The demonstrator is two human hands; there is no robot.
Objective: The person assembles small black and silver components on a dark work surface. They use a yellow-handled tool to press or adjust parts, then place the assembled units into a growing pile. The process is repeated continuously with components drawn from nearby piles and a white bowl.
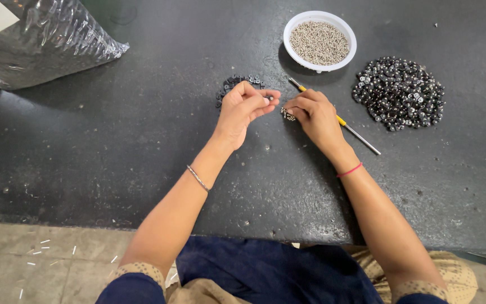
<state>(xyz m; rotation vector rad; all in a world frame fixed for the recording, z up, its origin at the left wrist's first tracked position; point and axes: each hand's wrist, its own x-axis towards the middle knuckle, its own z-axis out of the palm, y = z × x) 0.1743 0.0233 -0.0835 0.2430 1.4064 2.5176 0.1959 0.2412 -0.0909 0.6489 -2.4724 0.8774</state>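
Both hands meet fingertip-first: left hand (243,107) pinches a small black part (269,98), right hand (313,112) cups tiny metal pieces (287,115).

free: tabletop (113,146) left, front | blocked: bowl (320,41), black pile (399,93), bag (40,39)

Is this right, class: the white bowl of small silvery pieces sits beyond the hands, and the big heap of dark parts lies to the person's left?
One detail is wrong. In the head view, the big heap of dark parts lies to the person's right, past the right hand. The white bowl of silvery pieces does sit beyond the hands.
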